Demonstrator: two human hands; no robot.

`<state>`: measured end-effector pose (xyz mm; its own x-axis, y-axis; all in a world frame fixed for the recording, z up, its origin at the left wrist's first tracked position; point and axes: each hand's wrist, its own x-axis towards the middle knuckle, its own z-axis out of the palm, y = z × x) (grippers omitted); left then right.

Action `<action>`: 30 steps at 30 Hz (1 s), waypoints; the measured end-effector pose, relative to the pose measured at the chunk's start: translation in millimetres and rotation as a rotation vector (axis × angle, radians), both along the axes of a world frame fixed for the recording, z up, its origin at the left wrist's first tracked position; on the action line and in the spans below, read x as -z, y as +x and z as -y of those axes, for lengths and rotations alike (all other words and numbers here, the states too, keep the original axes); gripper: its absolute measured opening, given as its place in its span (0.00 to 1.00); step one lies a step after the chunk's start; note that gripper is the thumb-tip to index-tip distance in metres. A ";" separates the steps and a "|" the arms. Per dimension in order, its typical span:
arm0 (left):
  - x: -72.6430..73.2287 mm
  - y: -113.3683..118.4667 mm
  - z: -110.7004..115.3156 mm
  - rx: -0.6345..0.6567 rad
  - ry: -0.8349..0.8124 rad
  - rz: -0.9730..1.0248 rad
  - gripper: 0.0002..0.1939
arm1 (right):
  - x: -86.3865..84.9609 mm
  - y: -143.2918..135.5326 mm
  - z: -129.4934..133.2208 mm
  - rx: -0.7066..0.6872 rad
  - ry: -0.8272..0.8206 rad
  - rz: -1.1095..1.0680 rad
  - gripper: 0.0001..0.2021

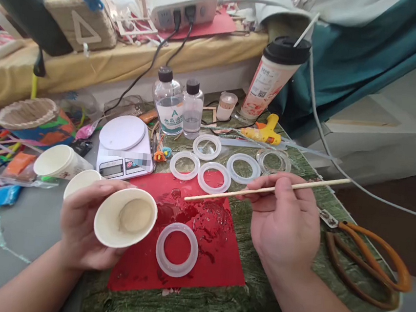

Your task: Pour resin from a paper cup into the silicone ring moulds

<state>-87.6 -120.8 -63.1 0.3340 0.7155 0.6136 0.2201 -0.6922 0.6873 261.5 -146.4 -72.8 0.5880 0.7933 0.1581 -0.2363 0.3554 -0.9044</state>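
In my left hand [84,222] is a white paper cup [104,219], tilted so that its inside faces me; whether it holds liquid I cannot tell. My right hand [286,222] pinches a thin wooden stick [222,195], which points left, apart from the cup. Between the hands a translucent ring-shaped mould [160,249] lies on a red sheet [218,275] spotted with clear wet drops. Several similar rings sit behind it, among them a ring mould [226,181] partly over the sheet's far edge.
A white kitchen scale [121,140] stands behind my left hand, beside more paper cups [55,161]. Two clear bottles [170,110] with black caps, a yellow glue gun [269,132] and a tall drink cup [270,83] are at the back. Orange-handled pliers [365,240] lie at right.
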 end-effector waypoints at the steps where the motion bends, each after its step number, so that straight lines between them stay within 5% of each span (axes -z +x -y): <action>1: 2.9 1.3 -0.7 -0.017 0.005 -0.008 0.41 | 2.7 -1.1 -0.1 -0.002 0.001 0.014 0.09; 7: 6.9 8.6 -3.1 -0.117 0.029 -0.100 0.39 | 20.6 -5.6 -3.1 -0.069 -0.028 0.019 0.18; 15: -45.5 4.6 8.0 -0.267 -0.132 -0.286 0.38 | 22.0 -5.6 -15.0 -0.105 0.003 -0.014 0.27; 18: -50.9 -2.8 24.9 -0.325 -0.214 -0.346 0.39 | 21.8 -5.1 -19.3 -0.117 0.006 -0.017 0.30; 24: -20.7 -13.6 60.0 -0.467 -0.277 -0.394 0.35 | 3.8 -2.8 -11.4 -0.157 0.068 0.064 0.31; 30: 11.8 -21.8 76.6 -0.547 -0.144 -0.340 0.34 | -17.3 -4.6 49.5 -0.277 0.180 0.321 0.22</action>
<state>-109.4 -197.4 -74.9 0.0568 0.9039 0.4239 0.7352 -0.3252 0.5948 256.9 -195.9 -55.5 0.2565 0.8570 0.4470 -0.0622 0.4761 -0.8772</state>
